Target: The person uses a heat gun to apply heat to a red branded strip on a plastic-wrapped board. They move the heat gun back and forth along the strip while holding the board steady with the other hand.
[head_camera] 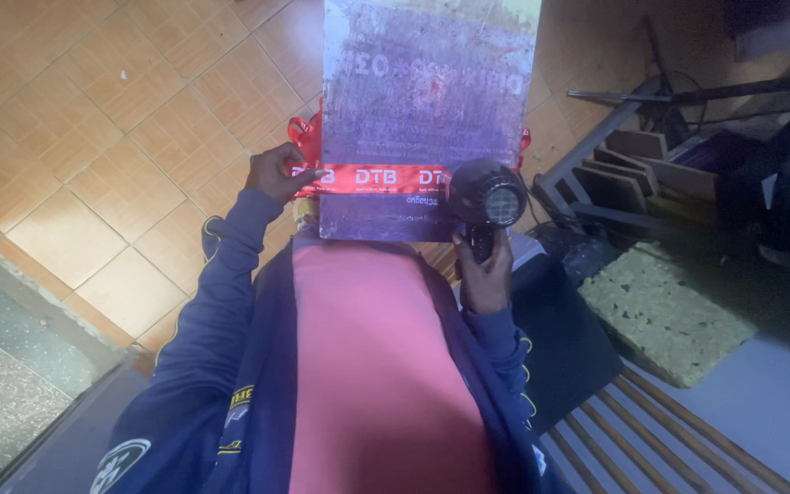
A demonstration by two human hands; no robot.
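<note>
Your left hand (278,172) grips the left edge of a flat, rectangular purple-grey screen-printing frame (422,101), fingers (308,174) curled closed over the red printed ribbon (372,177) stretched across its lower part. Your right hand (485,274), at about four o'clock from the frame's centre, is wrapped shut around the handle of a black hair dryer (488,197), whose round rear grille faces you at the frame's lower right corner. The frame stands in front of your chest, above an orange tiled floor (112,119).
</note>
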